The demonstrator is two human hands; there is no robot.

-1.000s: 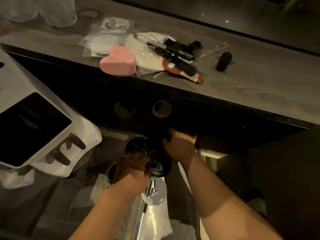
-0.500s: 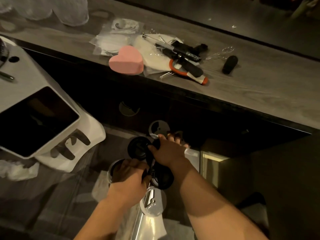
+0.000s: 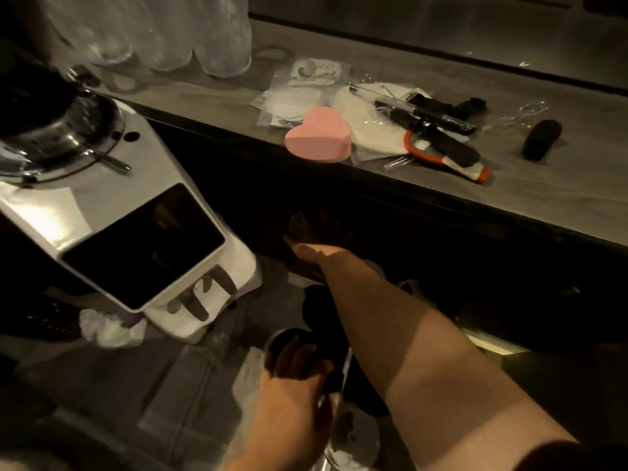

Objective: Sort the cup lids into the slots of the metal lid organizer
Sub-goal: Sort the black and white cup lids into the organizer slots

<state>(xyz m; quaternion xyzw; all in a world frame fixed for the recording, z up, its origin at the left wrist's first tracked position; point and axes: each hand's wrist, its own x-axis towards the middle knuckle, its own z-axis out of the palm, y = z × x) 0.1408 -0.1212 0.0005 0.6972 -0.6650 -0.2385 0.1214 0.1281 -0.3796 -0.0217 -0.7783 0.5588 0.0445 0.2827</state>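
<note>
My right hand is stretched forward into the dark recess under the raised counter. It is deep in shadow, and its fingers seem closed on a black cup lid of which only a faint curved rim shows. Nearer to me, my left hand grips a stack of black lids beside a shiny rail of the metal lid organizer. A clear lid lies at the organizer's near end. More black lids sit dimly under my right forearm.
A white machine with a dark screen stands at the left, with a crumpled tissue at its foot. On the raised counter lie a pink heart-shaped object, pens and tools and clear plastic cups.
My right hand has left the lids by the organizer and reached forward and left into the dark recess. My left hand stays on the black stack. The view has shifted left.
</note>
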